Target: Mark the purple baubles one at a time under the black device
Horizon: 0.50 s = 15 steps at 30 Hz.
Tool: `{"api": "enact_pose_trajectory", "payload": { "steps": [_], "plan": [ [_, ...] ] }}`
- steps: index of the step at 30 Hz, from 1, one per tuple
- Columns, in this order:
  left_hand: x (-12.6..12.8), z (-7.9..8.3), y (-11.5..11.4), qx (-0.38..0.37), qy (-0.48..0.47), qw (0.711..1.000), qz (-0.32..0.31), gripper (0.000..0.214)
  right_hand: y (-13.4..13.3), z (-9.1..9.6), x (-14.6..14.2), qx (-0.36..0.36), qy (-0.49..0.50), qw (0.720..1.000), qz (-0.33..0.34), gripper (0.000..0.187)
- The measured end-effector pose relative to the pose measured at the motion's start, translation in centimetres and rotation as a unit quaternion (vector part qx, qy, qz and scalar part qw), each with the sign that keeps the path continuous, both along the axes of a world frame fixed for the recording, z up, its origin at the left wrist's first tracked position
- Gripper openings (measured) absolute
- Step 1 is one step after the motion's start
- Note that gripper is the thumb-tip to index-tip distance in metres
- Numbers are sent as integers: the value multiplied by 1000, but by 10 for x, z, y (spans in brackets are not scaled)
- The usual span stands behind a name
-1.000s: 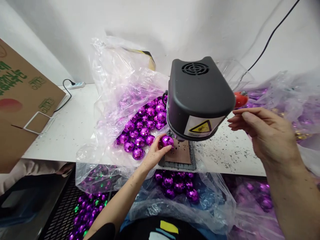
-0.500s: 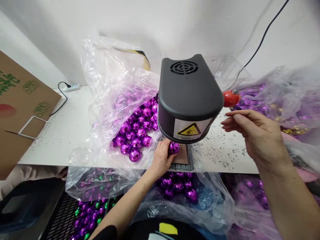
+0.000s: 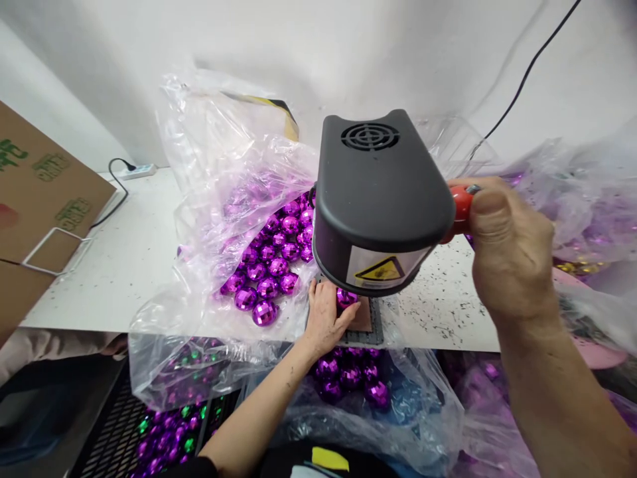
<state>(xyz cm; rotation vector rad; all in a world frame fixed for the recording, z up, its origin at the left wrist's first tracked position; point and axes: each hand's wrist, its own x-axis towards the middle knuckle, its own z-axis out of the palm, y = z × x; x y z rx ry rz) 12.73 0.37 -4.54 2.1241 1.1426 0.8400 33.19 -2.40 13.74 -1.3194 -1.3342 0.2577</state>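
Since 1 s ago: right hand (image 3: 507, 249) is now closing on red knob (image 3: 458, 211) at machine head's (image 3: 381, 199) side, having hovered open below it; pressing looks imminent. Left hand (image 3: 326, 315) is pinching purple ball (image 3: 346, 297) under the head, on plate (image 3: 365, 318). Ball is round w/ no long axis; facing direction is prob. hidden.

Single head-worn view, looking forward and down, close over white table (image 3: 124, 265) edge, wall behind
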Motion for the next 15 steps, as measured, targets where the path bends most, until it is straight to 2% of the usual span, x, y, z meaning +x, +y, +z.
{"api": "enact_pose_trajectory", "payload": {
  "steps": [5, 10, 13, 15],
  "plan": [
    [1, -3, 0, -15, -1, 1000, -8, 27, 2, 3, -14, 44, -66, 994, -76, 34],
    [1, -4, 0, -43, -19, 999, -11, 30, 9, -6, -20, 111, -68, 986, -103, 24],
    [0, -1, -1, -57, -41, 997, -9, 32, -2, -13, -23, 165, -142, 965, -143, 16],
    [-1, 0, -2, -59, -58, 997, -7, 37, -18, -19, -27, 152, -184, 957, -163, 15]
  ]
}}
